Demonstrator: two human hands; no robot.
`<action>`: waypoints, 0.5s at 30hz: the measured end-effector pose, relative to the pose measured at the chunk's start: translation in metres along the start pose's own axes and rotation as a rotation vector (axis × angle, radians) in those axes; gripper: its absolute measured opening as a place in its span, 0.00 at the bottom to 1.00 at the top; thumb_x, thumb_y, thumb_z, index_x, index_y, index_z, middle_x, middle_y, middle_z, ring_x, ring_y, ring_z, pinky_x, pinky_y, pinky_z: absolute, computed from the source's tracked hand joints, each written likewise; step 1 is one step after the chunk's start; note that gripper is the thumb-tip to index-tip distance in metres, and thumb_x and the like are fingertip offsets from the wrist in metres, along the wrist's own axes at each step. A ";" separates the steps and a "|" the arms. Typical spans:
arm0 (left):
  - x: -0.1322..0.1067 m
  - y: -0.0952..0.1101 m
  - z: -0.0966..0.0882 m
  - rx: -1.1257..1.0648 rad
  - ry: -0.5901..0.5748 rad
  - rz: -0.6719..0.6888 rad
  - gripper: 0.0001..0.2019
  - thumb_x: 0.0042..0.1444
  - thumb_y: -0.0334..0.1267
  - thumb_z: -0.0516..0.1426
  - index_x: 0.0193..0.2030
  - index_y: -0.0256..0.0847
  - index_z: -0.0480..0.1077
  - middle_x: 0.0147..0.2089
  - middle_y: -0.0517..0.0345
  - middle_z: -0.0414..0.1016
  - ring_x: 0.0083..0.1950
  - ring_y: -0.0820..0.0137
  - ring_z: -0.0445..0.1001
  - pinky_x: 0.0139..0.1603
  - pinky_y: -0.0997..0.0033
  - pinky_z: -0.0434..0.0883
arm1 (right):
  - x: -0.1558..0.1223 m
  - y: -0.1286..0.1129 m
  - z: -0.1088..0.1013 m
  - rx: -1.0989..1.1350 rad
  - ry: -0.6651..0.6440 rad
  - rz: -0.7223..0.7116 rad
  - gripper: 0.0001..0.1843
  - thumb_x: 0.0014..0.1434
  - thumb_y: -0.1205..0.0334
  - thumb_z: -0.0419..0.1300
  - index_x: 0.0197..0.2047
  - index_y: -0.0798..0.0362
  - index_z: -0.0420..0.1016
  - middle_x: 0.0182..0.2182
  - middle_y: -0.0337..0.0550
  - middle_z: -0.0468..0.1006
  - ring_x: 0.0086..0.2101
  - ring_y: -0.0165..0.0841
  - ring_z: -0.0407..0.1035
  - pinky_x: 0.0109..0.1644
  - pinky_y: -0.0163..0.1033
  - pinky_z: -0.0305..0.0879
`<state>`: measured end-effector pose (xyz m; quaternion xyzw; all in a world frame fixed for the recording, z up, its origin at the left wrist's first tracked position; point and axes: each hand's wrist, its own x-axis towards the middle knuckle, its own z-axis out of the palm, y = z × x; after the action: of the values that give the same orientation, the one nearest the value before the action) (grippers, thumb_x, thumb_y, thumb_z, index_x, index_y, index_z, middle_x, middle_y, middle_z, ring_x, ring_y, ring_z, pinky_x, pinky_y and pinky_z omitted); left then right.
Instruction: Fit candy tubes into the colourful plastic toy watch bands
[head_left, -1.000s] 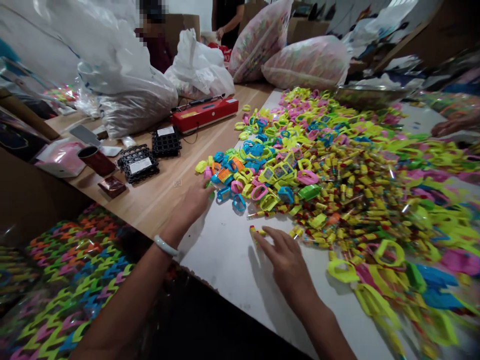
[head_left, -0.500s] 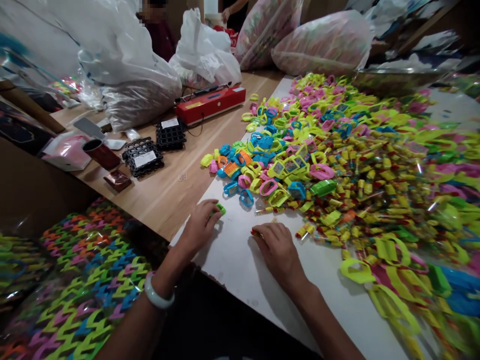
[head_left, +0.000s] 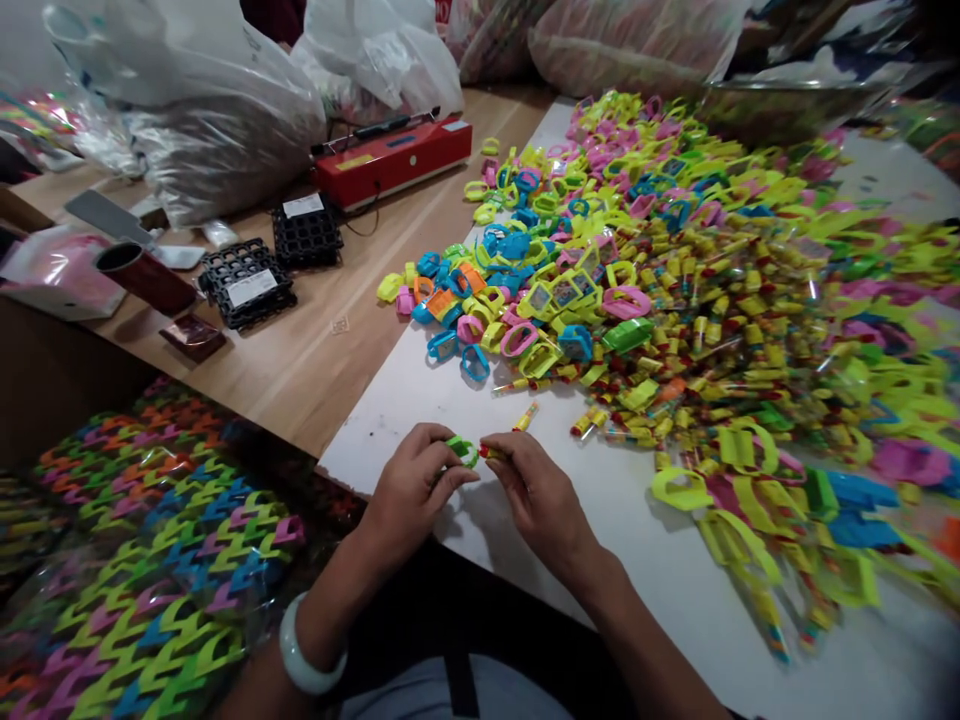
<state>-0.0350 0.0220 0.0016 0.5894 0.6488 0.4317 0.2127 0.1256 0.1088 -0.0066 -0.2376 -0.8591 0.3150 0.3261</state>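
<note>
My left hand (head_left: 416, 492) is closed in a pinch on a small green plastic piece (head_left: 462, 449), just above the near edge of the white sheet (head_left: 675, 580). My right hand (head_left: 536, 492) is curled beside it, its fingertips pinching a small yellow-and-red wrapped tube (head_left: 491, 452). The two hands almost touch at the fingertips. One loose tube (head_left: 526, 416) lies just beyond them. A wide heap of bright plastic rings and wrapped tubes (head_left: 675, 290) covers the sheet further out and to the right. I wear a pale bangle (head_left: 304, 660) on the left wrist.
A red sealing machine (head_left: 394, 160) and two black grid trays (head_left: 247, 285) (head_left: 306, 232) stand on the wooden table (head_left: 315, 350) at left, with a dark cup (head_left: 142, 278). Full plastic sacks (head_left: 210, 130) line the back. Bagged colourful chain pieces (head_left: 142, 540) lie at lower left.
Both hands have drawn back from the heap toward me and come together. The left now pinches the green piece and the right the small tube. The view has tilted down.
</note>
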 end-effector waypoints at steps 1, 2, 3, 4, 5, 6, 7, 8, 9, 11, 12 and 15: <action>0.000 0.001 0.000 0.013 0.002 0.005 0.06 0.61 0.37 0.57 0.33 0.40 0.69 0.42 0.54 0.68 0.45 0.69 0.71 0.46 0.68 0.70 | 0.000 0.000 -0.001 -0.002 0.000 -0.003 0.10 0.66 0.69 0.51 0.50 0.50 0.66 0.40 0.45 0.76 0.42 0.33 0.71 0.46 0.40 0.71; 0.001 0.001 0.000 0.025 0.001 0.008 0.07 0.61 0.37 0.57 0.33 0.40 0.69 0.42 0.54 0.68 0.45 0.69 0.71 0.46 0.68 0.70 | 0.000 0.000 -0.001 -0.001 -0.004 -0.004 0.11 0.66 0.69 0.51 0.50 0.50 0.66 0.40 0.45 0.76 0.42 0.33 0.71 0.46 0.40 0.71; 0.001 0.002 0.000 0.036 -0.003 0.010 0.07 0.61 0.37 0.56 0.33 0.40 0.69 0.42 0.54 0.68 0.45 0.69 0.71 0.46 0.68 0.69 | 0.000 0.000 -0.001 0.003 -0.012 -0.002 0.11 0.67 0.69 0.51 0.50 0.50 0.66 0.40 0.45 0.76 0.42 0.33 0.71 0.46 0.40 0.71; 0.001 0.002 0.000 0.045 -0.008 0.011 0.06 0.61 0.37 0.56 0.33 0.40 0.69 0.42 0.54 0.69 0.45 0.69 0.71 0.46 0.67 0.69 | 0.000 0.000 -0.002 0.007 -0.023 -0.001 0.11 0.67 0.69 0.50 0.51 0.50 0.66 0.40 0.45 0.76 0.42 0.33 0.71 0.46 0.40 0.71; 0.000 0.002 0.000 0.052 -0.012 0.011 0.06 0.61 0.37 0.56 0.33 0.40 0.69 0.42 0.54 0.69 0.45 0.68 0.70 0.46 0.67 0.69 | 0.000 0.000 -0.002 0.010 -0.033 0.000 0.11 0.67 0.68 0.50 0.50 0.50 0.66 0.40 0.45 0.76 0.41 0.33 0.71 0.45 0.40 0.71; 0.000 0.003 0.000 0.057 -0.017 0.010 0.06 0.61 0.37 0.56 0.33 0.40 0.69 0.42 0.53 0.69 0.45 0.68 0.70 0.46 0.66 0.69 | 0.001 0.000 -0.002 0.010 -0.045 0.001 0.11 0.67 0.69 0.50 0.50 0.50 0.67 0.40 0.45 0.76 0.41 0.33 0.71 0.45 0.40 0.71; 0.000 0.003 0.001 0.059 -0.021 0.007 0.07 0.62 0.37 0.56 0.33 0.40 0.69 0.42 0.53 0.69 0.45 0.68 0.70 0.46 0.66 0.69 | 0.001 0.000 -0.003 0.007 -0.057 0.001 0.11 0.67 0.69 0.50 0.50 0.50 0.67 0.39 0.45 0.76 0.41 0.34 0.71 0.45 0.40 0.71; 0.000 0.003 0.001 0.058 -0.020 0.003 0.07 0.62 0.37 0.56 0.33 0.40 0.69 0.42 0.53 0.69 0.45 0.68 0.70 0.46 0.66 0.69 | 0.001 0.000 -0.003 0.002 -0.068 0.004 0.11 0.67 0.69 0.50 0.50 0.50 0.67 0.39 0.44 0.76 0.41 0.34 0.71 0.44 0.40 0.71; 0.000 0.003 0.002 0.054 -0.016 -0.004 0.07 0.62 0.37 0.56 0.33 0.40 0.69 0.41 0.54 0.69 0.45 0.68 0.70 0.46 0.66 0.69 | 0.001 0.000 -0.003 -0.008 -0.081 0.008 0.11 0.67 0.70 0.49 0.49 0.51 0.67 0.39 0.44 0.75 0.40 0.34 0.70 0.44 0.40 0.71; -0.001 0.003 0.003 0.039 -0.008 -0.023 0.08 0.62 0.37 0.56 0.32 0.39 0.68 0.41 0.54 0.69 0.44 0.69 0.71 0.45 0.67 0.69 | 0.000 -0.001 -0.003 -0.041 -0.108 0.014 0.12 0.66 0.71 0.49 0.49 0.51 0.67 0.38 0.45 0.75 0.39 0.34 0.70 0.44 0.40 0.71; -0.001 0.003 0.004 0.030 -0.004 -0.032 0.08 0.62 0.37 0.56 0.31 0.39 0.68 0.40 0.55 0.69 0.43 0.69 0.71 0.45 0.68 0.69 | -0.001 -0.001 -0.003 -0.063 -0.122 0.014 0.13 0.66 0.72 0.49 0.50 0.52 0.67 0.38 0.45 0.74 0.39 0.34 0.70 0.43 0.40 0.71; -0.003 0.003 0.006 0.017 0.005 -0.062 0.09 0.62 0.37 0.56 0.31 0.39 0.68 0.40 0.55 0.69 0.43 0.69 0.71 0.44 0.69 0.69 | -0.004 -0.002 0.000 -0.150 -0.150 -0.001 0.16 0.65 0.74 0.46 0.53 0.54 0.66 0.38 0.48 0.73 0.39 0.36 0.69 0.43 0.42 0.71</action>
<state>-0.0280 0.0211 -0.0003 0.5696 0.6710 0.4209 0.2193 0.1276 0.1050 -0.0067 -0.2365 -0.9024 0.2666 0.2424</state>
